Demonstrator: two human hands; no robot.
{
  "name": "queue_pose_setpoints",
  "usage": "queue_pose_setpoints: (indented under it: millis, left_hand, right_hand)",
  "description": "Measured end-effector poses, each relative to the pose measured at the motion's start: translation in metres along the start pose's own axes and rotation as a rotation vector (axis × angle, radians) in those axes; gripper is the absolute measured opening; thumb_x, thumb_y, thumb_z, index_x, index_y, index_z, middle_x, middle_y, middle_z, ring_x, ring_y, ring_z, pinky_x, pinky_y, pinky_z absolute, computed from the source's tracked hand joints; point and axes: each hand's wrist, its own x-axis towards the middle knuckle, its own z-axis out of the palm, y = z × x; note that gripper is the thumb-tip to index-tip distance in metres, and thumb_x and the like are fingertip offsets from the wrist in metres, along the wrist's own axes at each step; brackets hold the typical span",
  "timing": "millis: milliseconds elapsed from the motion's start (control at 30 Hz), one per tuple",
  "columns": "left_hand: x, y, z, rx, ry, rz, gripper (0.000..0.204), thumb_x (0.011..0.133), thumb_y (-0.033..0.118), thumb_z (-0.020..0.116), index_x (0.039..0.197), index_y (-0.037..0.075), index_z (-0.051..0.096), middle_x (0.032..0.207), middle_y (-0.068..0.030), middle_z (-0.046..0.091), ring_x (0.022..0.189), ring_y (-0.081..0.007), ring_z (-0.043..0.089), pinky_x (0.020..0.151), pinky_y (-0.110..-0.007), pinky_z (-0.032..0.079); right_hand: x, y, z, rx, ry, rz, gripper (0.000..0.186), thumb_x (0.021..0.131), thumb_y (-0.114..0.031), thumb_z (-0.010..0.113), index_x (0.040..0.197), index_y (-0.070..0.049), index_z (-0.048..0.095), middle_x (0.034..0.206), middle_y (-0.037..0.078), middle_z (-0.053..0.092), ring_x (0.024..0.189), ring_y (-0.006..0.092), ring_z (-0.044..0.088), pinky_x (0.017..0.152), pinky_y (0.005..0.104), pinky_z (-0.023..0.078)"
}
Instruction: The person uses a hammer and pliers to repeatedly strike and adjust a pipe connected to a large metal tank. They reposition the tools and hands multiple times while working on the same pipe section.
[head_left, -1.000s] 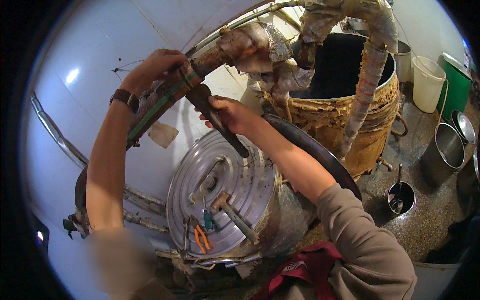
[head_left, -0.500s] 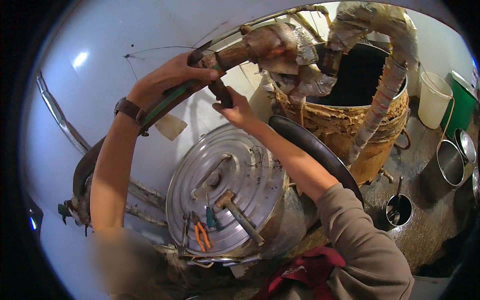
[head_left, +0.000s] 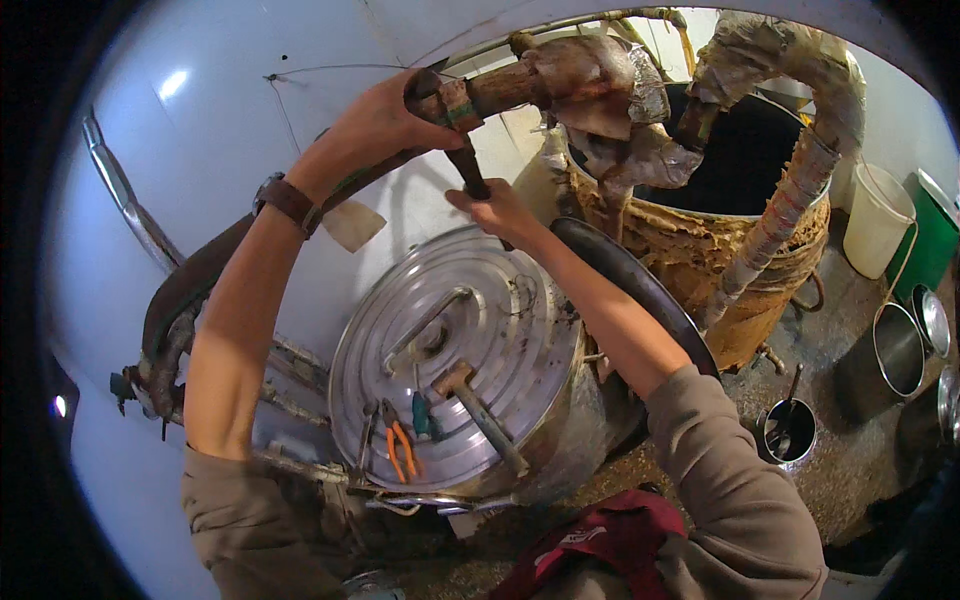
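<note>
1. While the rusty pipe (head_left: 503, 90) is spanned from above by the left hand (head_left: 385, 125), its thumb is laid near the collar (head_left: 458, 104); the hand is curled, but its fingertips are partly hidden, so the firmness of the hold cannot be told.
2. By the right hand (head_left: 497, 212), with fingers folded closed, the dark-handled tool (head_left: 467, 170), apparently a wrench, is gripped along its shaft, which is slanted downward from the collar.
3. As judged from this view, the tool is already placed at the joint. No parting can be seen there, so the work seems unfinished; the direction of turning cannot be told.
4. Below the hands, on the ridged metal lid (head_left: 367, 325), a hammer (head_left: 482, 420) is laid toward the lower right edge, orange-handled pliers (head_left: 401, 450) near the lower edge, and a green-handled screwdriver (head_left: 421, 414) between them. All three are held by neither hand.
5. Farther right, the pipe is covered by ragged wrapping (head_left: 588, 75), beside which a brown-crusted barrel (head_left: 690, 240) is stood.
</note>
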Motion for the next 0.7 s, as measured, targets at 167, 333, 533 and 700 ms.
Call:
queue_pose_setpoints:
  millis: [167, 333, 533, 700]
  left_hand:
    - [-0.001, 0.0, -0.006, -0.203, -0.159, -0.071, 0.07, 0.075, 0.033, 0.097, 0.128, -0.003, 0.068, 0.114, -0.0128, 0.076, 0.102, -0.0215, 0.071, 0.095, -0.035, 0.055]
    - [-0.026, -0.001, -0.018, 0.142, -0.085, 0.141, 0.08, 0.078, 0.024, 0.093, 0.146, 0.003, 0.056, 0.113, -0.0119, 0.076, 0.104, -0.0264, 0.073, 0.094, -0.042, 0.057]
    - [-0.08, -0.024, -0.014, 0.654, 0.156, -0.173, 0.067, 0.078, 0.03, 0.087, 0.136, 0.01, 0.06, 0.104, -0.0207, 0.076, 0.098, -0.0459, 0.073, 0.084, -0.054, 0.058]
    - [-0.08, -0.029, -0.007, 0.706, 0.244, -0.097, 0.051, 0.077, 0.031, 0.085, 0.12, 0.01, 0.065, 0.098, -0.018, 0.077, 0.091, -0.0452, 0.074, 0.078, -0.055, 0.059]
  right_hand:
    - [-0.024, 0.0, 0.007, 0.084, 0.058, 0.076, 0.041, 0.097, -0.044, 0.083, 0.086, -0.007, 0.069, 0.067, -0.006, 0.054, 0.06, 0.0071, 0.048, 0.055, 0.0296, 0.036]
    - [-0.038, -0.001, 0.002, 0.01, 0.05, -0.068, 0.036, 0.097, -0.037, 0.085, 0.091, -0.005, 0.071, 0.071, -0.005, 0.058, 0.063, 0.0075, 0.051, 0.057, 0.0291, 0.04]
    - [-0.042, 0.007, 0.007, 0.22, 0.066, 0.093, 0.035, 0.091, -0.034, 0.087, 0.091, -0.001, 0.075, 0.076, 0.005, 0.072, 0.067, 0.0164, 0.07, 0.066, 0.0349, 0.054]
    - [-0.043, 0.005, 0.009, 0.037, 0.096, 0.172, 0.033, 0.091, -0.03, 0.088, 0.094, 0.0, 0.075, 0.07, 0.002, 0.066, 0.063, 0.0115, 0.062, 0.061, 0.029, 0.048]
